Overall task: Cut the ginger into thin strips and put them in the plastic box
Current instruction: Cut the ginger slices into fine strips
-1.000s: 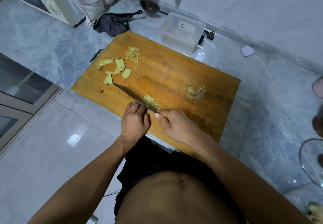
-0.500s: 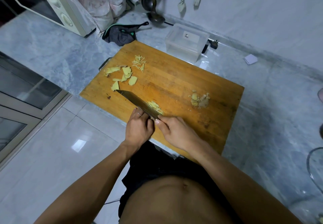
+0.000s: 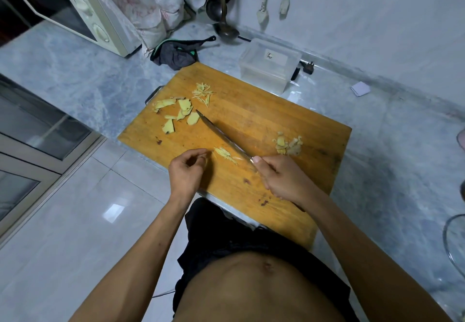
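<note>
right hand (image 3: 281, 180) grips knife (image 3: 221, 134) | tip far-left (blade diagonal)

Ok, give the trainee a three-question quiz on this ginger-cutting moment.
1. True or false: the right hand holds the knife.
2. Where does the plastic box stand? A) on the cutting board B) on the counter beyond the board's far edge C) on the floor
3. Fill in: the uncut ginger slices lie near the board's far ____ corner.

Key: 1 true; 2 B; 3 left. Note: the left hand is beside the fresh strips, fingers curled; whether it pinches anything is unclear.
</note>
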Tool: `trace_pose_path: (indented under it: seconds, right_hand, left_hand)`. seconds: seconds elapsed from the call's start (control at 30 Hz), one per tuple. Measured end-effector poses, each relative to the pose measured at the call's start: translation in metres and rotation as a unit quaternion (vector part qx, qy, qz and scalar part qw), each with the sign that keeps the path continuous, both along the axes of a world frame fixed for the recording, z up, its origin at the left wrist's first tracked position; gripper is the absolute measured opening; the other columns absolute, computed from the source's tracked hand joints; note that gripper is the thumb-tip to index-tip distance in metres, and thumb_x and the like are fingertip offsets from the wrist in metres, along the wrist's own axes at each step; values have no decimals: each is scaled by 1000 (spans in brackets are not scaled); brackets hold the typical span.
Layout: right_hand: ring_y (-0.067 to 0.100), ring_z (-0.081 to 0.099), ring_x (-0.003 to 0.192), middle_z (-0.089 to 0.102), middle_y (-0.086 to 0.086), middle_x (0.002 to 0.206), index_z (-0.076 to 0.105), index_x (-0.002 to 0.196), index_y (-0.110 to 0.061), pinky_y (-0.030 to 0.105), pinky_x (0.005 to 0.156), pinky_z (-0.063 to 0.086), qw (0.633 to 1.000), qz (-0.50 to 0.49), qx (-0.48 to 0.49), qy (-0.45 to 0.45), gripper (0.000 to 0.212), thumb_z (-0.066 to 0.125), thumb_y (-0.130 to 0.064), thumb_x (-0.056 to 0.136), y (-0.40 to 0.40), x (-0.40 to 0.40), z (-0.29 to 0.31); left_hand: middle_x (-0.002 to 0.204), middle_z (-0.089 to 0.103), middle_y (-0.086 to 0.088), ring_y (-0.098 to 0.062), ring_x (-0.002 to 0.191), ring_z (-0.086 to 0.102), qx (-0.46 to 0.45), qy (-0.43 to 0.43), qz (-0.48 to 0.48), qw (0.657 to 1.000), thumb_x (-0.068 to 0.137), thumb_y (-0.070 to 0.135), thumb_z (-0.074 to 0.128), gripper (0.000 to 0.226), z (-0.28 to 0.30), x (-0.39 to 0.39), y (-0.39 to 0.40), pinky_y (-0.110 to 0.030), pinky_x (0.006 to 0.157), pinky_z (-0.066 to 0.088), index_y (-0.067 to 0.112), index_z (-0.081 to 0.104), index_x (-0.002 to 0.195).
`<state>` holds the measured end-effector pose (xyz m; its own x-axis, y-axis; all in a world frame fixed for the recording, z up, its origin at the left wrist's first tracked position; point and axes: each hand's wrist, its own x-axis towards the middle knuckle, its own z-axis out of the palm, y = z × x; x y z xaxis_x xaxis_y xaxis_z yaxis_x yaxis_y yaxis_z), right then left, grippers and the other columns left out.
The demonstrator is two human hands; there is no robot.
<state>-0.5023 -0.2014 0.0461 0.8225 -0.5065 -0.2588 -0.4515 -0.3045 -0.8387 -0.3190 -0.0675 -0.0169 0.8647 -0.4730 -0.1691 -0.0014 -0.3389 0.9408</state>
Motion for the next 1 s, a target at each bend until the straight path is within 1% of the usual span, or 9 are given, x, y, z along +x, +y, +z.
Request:
trace_pose_path:
  seconds: [0.1, 0.17, 0.27, 0.4, 0.5, 0.57, 0.67, 0.77, 1.0]
  right_hand:
    - [21, 40, 46, 48, 13, 55, 69, 78, -34, 30, 53, 30, 998, 25, -60, -11, 37, 46, -38, 105, -3, -4, -1]
    - [10, 45, 45, 52, -7, 55, 70, 125, -25, 20, 49, 28, 992, 45, -120, 19, 34, 49, -41, 103, -4, -6, -4]
    - [-2, 43, 50, 69, -9, 78, 55, 143, -17, 16, 48, 29, 966, 91, -233, 62, 53, 51, -48, 101, -5, -8, -4]
    - [15, 61, 62, 74, 5, 85, 55, 142, -14, 27, 54, 41, 919, 179, -346, 66, 57, 51, -53, 99, 0, -9, -5]
    - [23, 64, 56, 72, 4, 72, 64, 131, -12, 29, 47, 47, 889, 201, -410, 40, 56, 62, -53, 93, 3, -11, -14]
    - [22, 59, 45, 67, 3, 62, 70, 120, -10, 26, 39, 42, 873, 206, -442, 26, 55, 73, -52, 85, 5, -12, -18]
    - [22, 53, 37, 61, 2, 53, 75, 109, -9, 22, 36, 34, 855, 200, -478, 9, 56, 84, -51, 73, 6, -14, -17]
    - [20, 51, 35, 60, 1, 51, 76, 104, -11, 19, 36, 30, 843, 198, -501, 7, 56, 85, -53, 69, 5, -14, -12]
    - [17, 51, 35, 59, -1, 50, 76, 106, -12, 20, 33, 33, 850, 177, -495, 8, 56, 84, -54, 71, -2, -26, -14]
  left_hand:
    - [96, 72, 9, 8, 87, 64, -24, -16, 66, 997, 92, 7, 61, 19, 11, 3, 2, -6, 79, 47, 17, 74, 101]
    - [102, 71, 4, -4, 96, 65, -29, -64, 113, 991, 92, 10, 59, 20, 16, 8, 5, -9, 81, 48, 20, 73, 102]
    - [106, 67, 2, -13, 102, 60, -41, -155, 139, 977, 88, 17, 55, 18, 23, 18, 8, -26, 89, 49, 20, 69, 99]
    - [115, 64, -2, -9, 108, 53, 50, -260, -92, 960, 91, 18, 64, 17, 35, 29, 2, -26, 96, 41, 18, 70, 107]
    - [128, 59, 0, -14, 115, 56, 146, -228, -319, 908, 87, 39, 71, 43, 40, 37, -15, -28, 99, 43, 25, 64, 127]
    - [129, 59, 3, -13, 112, 58, 195, -172, -390, 883, 83, 50, 73, 60, 44, 39, -27, -22, 93, 44, 30, 56, 137]
    - [106, 67, 10, -3, 92, 62, 177, -123, -420, 882, 82, 51, 73, 50, 47, 35, -41, -7, 75, 43, 37, 63, 128]
    - [87, 73, 11, -1, 76, 66, 128, -101, -401, 902, 85, 41, 73, 26, 44, 24, -54, -16, 69, 50, 24, 78, 104]
    - [95, 76, 7, -2, 83, 69, 118, -100, -366, 917, 91, 26, 70, 13, 28, 39, -47, -20, 74, 55, 17, 79, 93]
